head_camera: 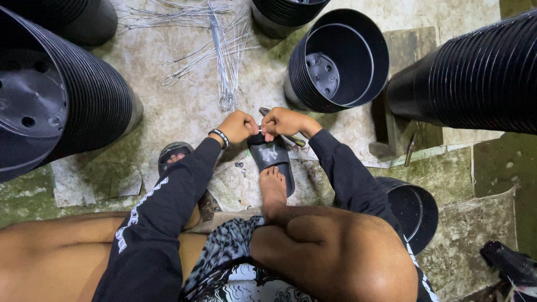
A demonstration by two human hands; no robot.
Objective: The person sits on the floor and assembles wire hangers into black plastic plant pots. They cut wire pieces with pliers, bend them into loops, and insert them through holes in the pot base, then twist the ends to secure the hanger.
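My left hand and my right hand meet just above my sandalled right foot. Between the fingertips of both hands runs a short piece of thin metal wire, pinched at each end. A pair of pliers lies on the floor under my right hand, its jaws showing beside the knuckles and its handle sticking out to the right. A black band sits on my left wrist. Both arms wear dark long sleeves.
A bundle of thin wire pieces lies spread on the concrete floor ahead. Stacks of black plastic pots surround me: a big stack at left, one lying open-mouthed ahead, one at right, another by my right knee.
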